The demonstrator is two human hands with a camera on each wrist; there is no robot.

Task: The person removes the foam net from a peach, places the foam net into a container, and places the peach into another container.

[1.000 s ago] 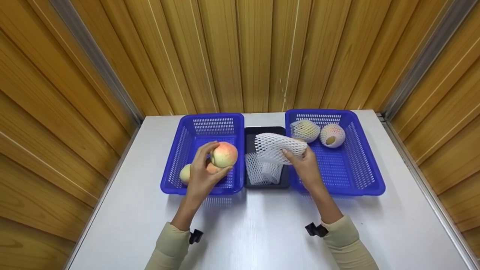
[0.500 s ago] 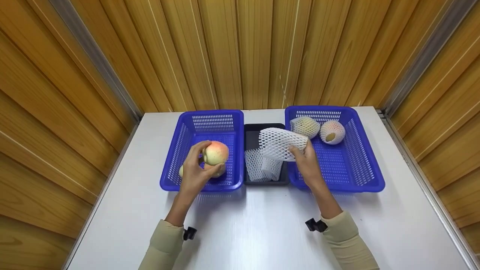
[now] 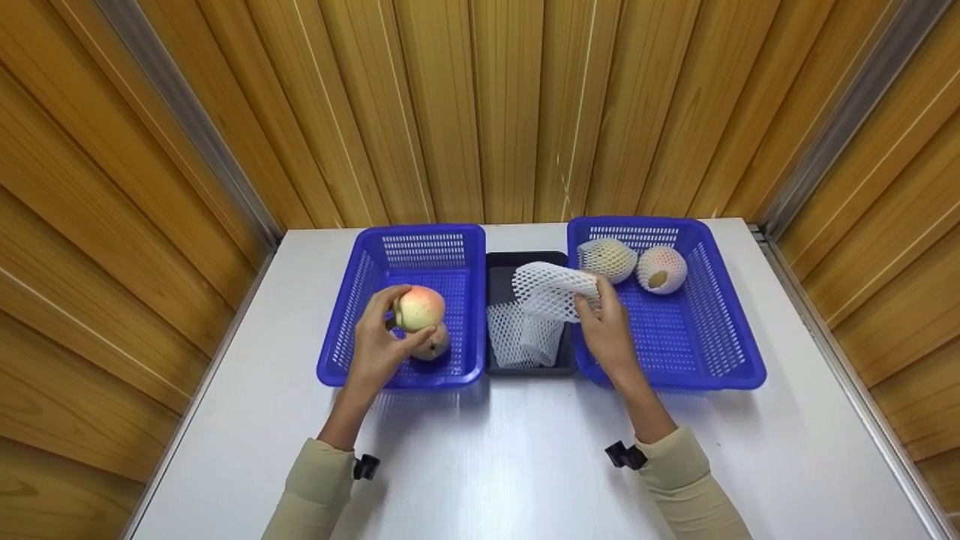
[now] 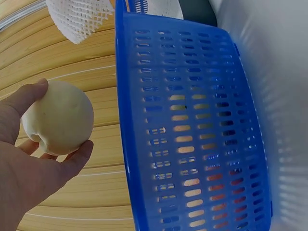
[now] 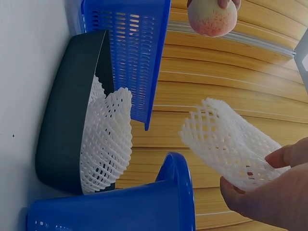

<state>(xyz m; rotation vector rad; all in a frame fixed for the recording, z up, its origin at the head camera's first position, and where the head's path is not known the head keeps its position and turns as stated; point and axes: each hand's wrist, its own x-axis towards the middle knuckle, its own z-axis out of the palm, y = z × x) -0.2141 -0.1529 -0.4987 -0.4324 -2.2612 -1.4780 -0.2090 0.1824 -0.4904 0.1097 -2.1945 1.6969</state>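
My left hand [image 3: 377,346] grips a yellow and red peach [image 3: 420,308] above the left blue basket [image 3: 475,300]. In the left wrist view the pale side of this peach [image 4: 62,118] shows between thumb and fingers. Another peach [image 3: 432,345] lies in the basket below it. My right hand [image 3: 609,330] pinches a white foam net sleeve [image 3: 551,289] by one end, over the black tray [image 3: 517,260]. The free end of the sleeve [image 5: 216,125] gapes toward the left in the head view. More foam net sleeves [image 3: 514,341] lie in the tray.
At the right stands a second blue basket [image 3: 720,300] with two net-wrapped fruits, one yellowish [image 3: 609,260] and one pinkish [image 3: 663,270]. Tray and baskets stand side by side on a white table [image 3: 487,465]. Wood-patterned walls [image 3: 510,112] rise behind and at both sides.
My left hand has moved left with the peach, so the lower peach shows more. My right hand has stayed nearly in place with the foam net sleeve, shifting only slightly.
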